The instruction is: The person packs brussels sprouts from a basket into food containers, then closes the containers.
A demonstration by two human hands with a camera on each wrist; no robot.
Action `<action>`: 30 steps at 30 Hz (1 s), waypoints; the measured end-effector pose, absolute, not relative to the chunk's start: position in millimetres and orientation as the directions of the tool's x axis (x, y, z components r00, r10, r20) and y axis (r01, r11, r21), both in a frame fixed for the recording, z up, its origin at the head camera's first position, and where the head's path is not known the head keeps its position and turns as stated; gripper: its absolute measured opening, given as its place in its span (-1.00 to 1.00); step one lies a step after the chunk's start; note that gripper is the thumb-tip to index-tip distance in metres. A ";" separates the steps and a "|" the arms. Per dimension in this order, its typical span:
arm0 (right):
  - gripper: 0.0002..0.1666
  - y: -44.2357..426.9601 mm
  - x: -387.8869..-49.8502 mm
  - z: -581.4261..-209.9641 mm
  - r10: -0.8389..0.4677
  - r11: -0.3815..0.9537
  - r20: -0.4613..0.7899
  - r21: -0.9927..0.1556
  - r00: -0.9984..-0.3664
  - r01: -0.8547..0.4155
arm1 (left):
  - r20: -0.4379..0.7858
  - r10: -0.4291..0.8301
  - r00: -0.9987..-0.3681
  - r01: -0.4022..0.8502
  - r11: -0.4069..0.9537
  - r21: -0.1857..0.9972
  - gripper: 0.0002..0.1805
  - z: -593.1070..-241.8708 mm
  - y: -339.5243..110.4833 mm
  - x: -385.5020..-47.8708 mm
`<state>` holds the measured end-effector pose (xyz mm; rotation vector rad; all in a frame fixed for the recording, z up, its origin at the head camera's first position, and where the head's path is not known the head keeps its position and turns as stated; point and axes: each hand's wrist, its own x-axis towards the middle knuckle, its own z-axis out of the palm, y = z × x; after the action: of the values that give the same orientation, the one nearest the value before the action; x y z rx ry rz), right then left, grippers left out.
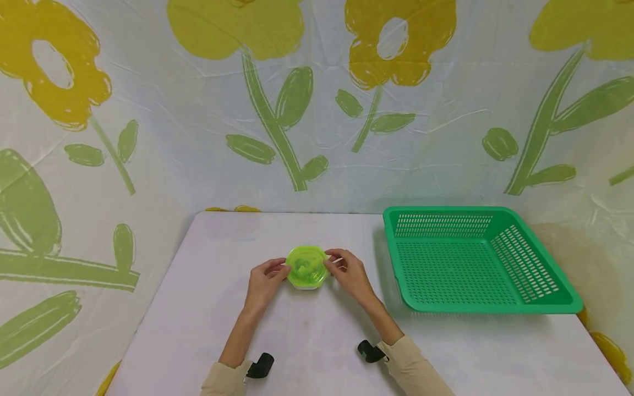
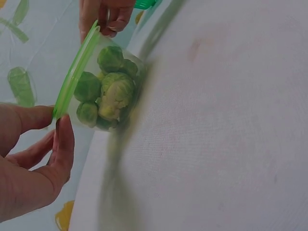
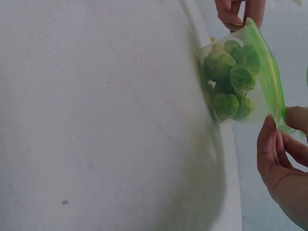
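Note:
A clear plastic container (image 2: 126, 57) with a bright green lid (image 1: 307, 264) stands on the white table. Through its walls several Brussels sprouts (image 3: 242, 78) show in both wrist views. On the lid's left side, my left hand (image 1: 264, 279) pinches the rim between thumb and fingers. My right hand (image 1: 350, 274) pinches the rim on the opposite side in the same way. The lid covers the container's top; whether it is fully pressed down cannot be told.
A large green plastic basket (image 1: 495, 308) with slotted walls sits to the right on the table (image 1: 307, 352). Behind the table hangs a light cloth (image 1: 436, 148) printed with yellow flowers. Black wrist cameras are strapped at both sleeves.

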<state>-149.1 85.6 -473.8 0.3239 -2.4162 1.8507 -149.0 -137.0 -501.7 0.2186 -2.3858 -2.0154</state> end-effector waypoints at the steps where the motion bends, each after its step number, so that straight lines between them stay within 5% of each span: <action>1: -0.73 85.9 -149.8 -473.9 -0.126 0.247 0.181 -0.946 -0.975 -0.208 | -0.088 -0.102 -0.991 -0.103 0.148 0.984 -0.67 -502.2 -137.5 -149.7; 12: -0.71 89.5 -170.3 -511.1 -0.138 0.188 0.068 -0.978 -0.988 -0.093 | -0.146 -0.035 -0.989 -0.148 0.064 0.987 -0.67 -504.4 -142.3 -157.5; 30: -0.73 91.4 -178.8 -510.6 -0.176 0.176 -0.042 -0.984 -0.984 0.011 | -0.240 -0.009 -0.971 -0.239 0.105 0.965 -0.65 -504.6 -144.3 -164.9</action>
<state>-178.8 91.4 -510.6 0.1778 -2.5168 2.1077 -164.9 -144.3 -504.6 0.2796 -2.4564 -2.2089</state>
